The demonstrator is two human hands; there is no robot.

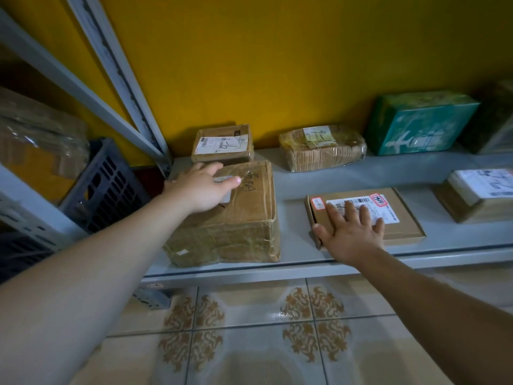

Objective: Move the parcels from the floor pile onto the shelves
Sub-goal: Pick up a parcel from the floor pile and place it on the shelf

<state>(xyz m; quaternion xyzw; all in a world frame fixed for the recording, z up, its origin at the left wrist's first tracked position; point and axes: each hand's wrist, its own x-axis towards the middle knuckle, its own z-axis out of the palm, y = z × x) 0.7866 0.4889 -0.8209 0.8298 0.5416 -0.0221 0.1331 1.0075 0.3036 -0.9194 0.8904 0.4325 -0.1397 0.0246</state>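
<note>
Your left hand (204, 188) rests, fingers (230, 180) seemingly straight, on the taped parcel (230, 229); your right hand (352, 236) lays spread fingers on the flat parcel (402, 229).

Big box (236, 226): our left hand (205, 187) lies over most of its label (225, 178), so we cannot read it.
Flat box (399, 218): the fingers of our right hand (352, 232) cover the near part of its sticker (387, 211); the print is too small to read.
Small box (222, 144), 12 o'clock: its lower front is hidden behind the big box.
White-topped box (480, 195), 3 o'clock: cut off by the right edge.
Dark parcel (497, 120), 2 o'clock: blurred, cut off.
Wrapped parcel (36, 143), 9 o'clock: blurred, contents unclear.
</note>
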